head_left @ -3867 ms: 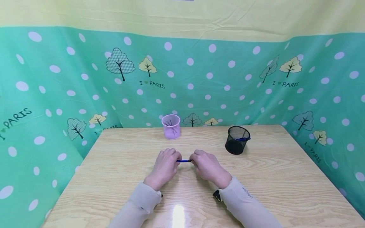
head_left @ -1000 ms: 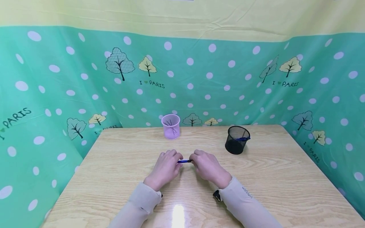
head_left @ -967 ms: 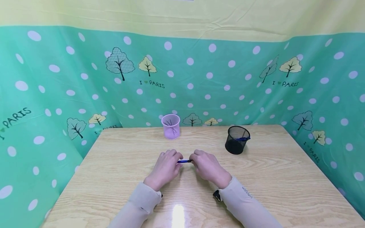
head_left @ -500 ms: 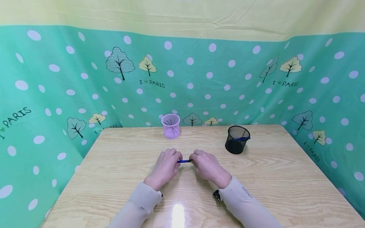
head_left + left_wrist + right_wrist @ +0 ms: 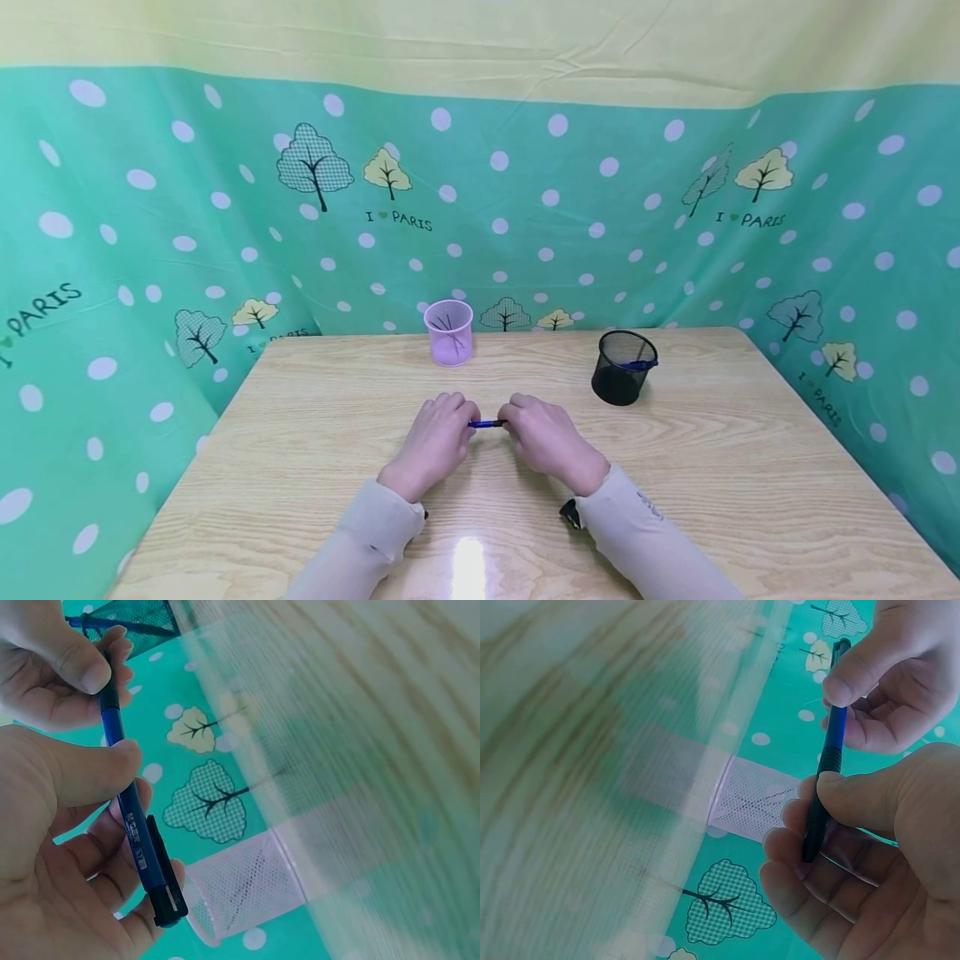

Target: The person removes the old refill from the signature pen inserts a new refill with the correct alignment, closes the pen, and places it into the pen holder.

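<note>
A blue pen [image 5: 486,424] is held level between both hands over the middle of the table. My left hand [image 5: 431,446] pinches its barrel with thumb and fingers, and the end with the black clip [image 5: 166,866] lies along those fingers in the left wrist view. At the other end, my right hand [image 5: 551,442] pinches the black ribbed grip [image 5: 829,759] between thumb and fingers. The pen's black tip [image 5: 810,849] points down across the right fingers in the right wrist view. From the head view, most of the pen is hidden by the hands.
A lilac mesh pen cup [image 5: 450,343] with thin dark sticks inside stands at the table's back edge. To the right is a black mesh pen cup [image 5: 618,385] holding a blue pen [image 5: 639,364]. Behind the wooden table [image 5: 337,383] hangs a green dotted curtain [image 5: 525,183].
The left fingers and thumb shift slightly on the blue pen. The right hand keeps its pinch in the same place, and both cups stay where they were.
</note>
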Demonstrator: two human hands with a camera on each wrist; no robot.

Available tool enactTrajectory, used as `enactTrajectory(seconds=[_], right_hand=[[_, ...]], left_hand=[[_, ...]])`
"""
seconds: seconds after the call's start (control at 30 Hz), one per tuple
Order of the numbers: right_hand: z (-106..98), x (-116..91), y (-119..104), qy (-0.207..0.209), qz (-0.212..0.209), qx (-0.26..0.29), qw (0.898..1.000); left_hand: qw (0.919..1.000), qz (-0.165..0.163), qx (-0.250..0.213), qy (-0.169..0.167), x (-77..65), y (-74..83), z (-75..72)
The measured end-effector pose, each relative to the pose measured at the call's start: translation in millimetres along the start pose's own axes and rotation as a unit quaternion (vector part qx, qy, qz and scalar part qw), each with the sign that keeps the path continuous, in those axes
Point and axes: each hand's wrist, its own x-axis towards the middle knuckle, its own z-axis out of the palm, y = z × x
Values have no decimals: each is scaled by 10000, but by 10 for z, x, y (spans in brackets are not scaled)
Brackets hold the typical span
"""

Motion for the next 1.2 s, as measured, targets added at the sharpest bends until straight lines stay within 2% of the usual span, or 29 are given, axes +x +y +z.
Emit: enactTrajectory(seconds=[0.4,0.73,1.2], right_hand=[[1,-2,2,-19,44,9,10000],[-6,-3,3,-10,64,1,10000],[7,2,3,-13,16,51,10000]], left_hand=[[9999,-16,85,-129,5,-2,15],[9998,24,164,-70,1,-9,37],[9996,-48,-160,210,-9,-12,28]])
